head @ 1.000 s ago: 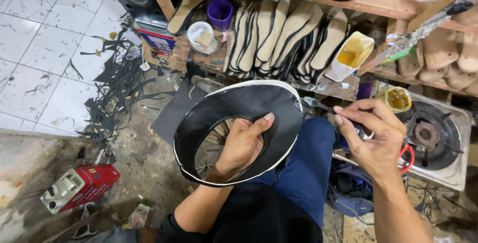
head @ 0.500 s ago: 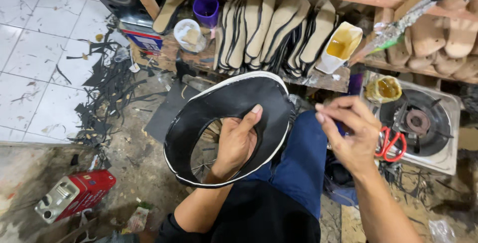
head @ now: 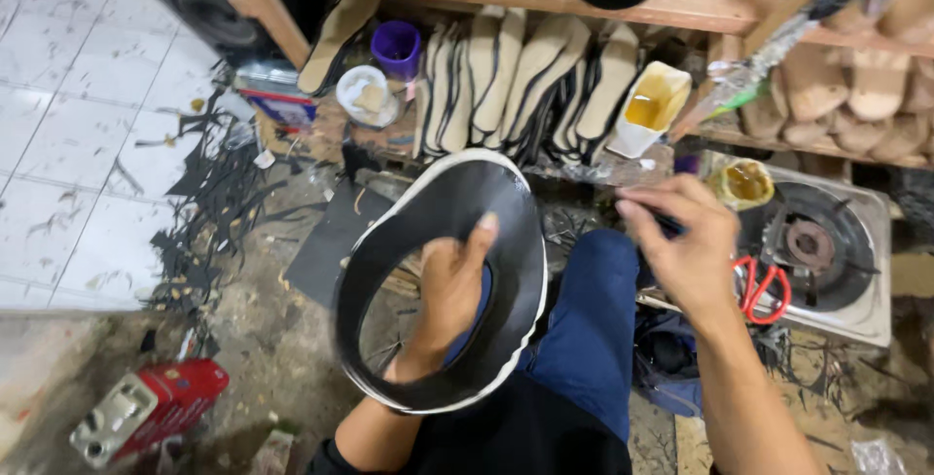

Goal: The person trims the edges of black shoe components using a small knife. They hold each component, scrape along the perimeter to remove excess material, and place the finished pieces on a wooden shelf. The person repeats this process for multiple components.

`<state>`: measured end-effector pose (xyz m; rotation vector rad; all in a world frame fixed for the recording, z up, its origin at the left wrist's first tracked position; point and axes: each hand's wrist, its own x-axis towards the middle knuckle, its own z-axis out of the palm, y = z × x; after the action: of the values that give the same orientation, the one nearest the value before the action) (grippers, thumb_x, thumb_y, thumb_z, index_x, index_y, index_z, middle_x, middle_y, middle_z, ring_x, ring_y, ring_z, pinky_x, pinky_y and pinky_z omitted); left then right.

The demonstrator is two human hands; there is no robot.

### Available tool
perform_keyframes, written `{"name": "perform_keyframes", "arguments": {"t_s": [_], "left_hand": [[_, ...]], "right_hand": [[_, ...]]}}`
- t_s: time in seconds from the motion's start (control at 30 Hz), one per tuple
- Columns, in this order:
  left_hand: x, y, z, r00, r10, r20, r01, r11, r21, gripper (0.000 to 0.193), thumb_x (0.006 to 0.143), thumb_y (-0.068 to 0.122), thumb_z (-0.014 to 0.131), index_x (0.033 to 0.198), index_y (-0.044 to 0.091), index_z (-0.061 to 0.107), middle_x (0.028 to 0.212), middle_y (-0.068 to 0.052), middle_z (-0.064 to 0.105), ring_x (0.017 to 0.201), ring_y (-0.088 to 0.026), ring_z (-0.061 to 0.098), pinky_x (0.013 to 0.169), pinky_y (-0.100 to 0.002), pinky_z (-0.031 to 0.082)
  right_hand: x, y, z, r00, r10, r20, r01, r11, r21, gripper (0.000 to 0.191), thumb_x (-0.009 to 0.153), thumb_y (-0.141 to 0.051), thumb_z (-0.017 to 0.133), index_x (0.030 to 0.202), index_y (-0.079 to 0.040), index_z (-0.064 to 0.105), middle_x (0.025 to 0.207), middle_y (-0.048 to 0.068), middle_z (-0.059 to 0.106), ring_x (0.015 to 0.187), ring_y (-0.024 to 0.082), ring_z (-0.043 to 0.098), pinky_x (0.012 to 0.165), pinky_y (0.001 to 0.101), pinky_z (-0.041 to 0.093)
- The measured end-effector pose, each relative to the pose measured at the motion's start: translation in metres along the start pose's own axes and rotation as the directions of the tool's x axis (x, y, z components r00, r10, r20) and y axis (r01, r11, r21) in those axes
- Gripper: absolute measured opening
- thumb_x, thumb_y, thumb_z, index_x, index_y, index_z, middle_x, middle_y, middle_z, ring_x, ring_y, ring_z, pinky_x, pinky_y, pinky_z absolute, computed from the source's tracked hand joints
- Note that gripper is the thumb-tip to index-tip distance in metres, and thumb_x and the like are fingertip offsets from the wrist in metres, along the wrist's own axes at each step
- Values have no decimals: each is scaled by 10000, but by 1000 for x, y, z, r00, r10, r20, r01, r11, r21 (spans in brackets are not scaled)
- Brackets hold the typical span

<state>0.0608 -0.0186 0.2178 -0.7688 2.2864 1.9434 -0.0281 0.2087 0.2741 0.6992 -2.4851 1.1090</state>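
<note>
Our left hand (head: pixel 449 290) grips black looped band (head: pixel 457 212) from inside, over blue-trousered knee (head: pixel 584 329). Our right hand (head: pixel 686 246) pinches dark thin tool beside red scissors (head: pixel 764 290); cannot tell which tool.

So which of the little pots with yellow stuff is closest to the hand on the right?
The round pot, right beside the right hand by the stove. The square white tub sits higher up, further away.
</note>
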Motion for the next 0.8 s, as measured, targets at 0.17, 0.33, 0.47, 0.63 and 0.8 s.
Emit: {"name": "perform_keyframes", "arguments": {"t_s": [0.17,0.33,0.47,0.63,0.8], "left_hand": [[1,2,-1,995,14,94,3,984,-180,271,978,293,670,1021,35,741,908,43,758,829,17,657,765,-152,479],[0,24,8,920,391,-6,-292,677,-675,247,978,67,699,1195,-51,686,1063,-29,730,944,-88,663,853,-237,527],[-14,38,2,930,365,40,-268,750,-605,254,987,58,667,1220,-40,691,1043,-33,745,927,-91,681,830,-238,546],[3,9,5,933,359,-23,-270,658,-703,191,980,83,657,1130,-33,684,977,-19,731,863,-94,677,782,-256,556],[67,-70,-7,947,274,166,-100,745,-659,437,1160,293,551,966,-44,749,856,-21,703,790,-97,635,766,-290,538]], "right_hand": [[-33,-11,19,990,107,-88,-92,983,162,181,893,-27,791,1072,-51,781,995,79,700,914,177,670,821,275,519],[-43,-9,20,997,44,-66,-36,993,116,200,868,-15,800,1064,-52,784,971,69,677,907,174,663,809,267,513],[-40,-12,14,992,60,-109,-51,995,83,188,882,-7,801,1065,-49,786,991,71,684,898,159,662,791,270,517],[-45,-14,11,1000,4,-31,-1,998,70,202,825,-10,814,1023,-38,789,953,84,677,860,162,664,772,273,514],[-33,22,2,994,-7,-112,20,993,114,100,948,-10,782,1041,-20,746,1024,86,719,975,151,686,902,248,527]]}}
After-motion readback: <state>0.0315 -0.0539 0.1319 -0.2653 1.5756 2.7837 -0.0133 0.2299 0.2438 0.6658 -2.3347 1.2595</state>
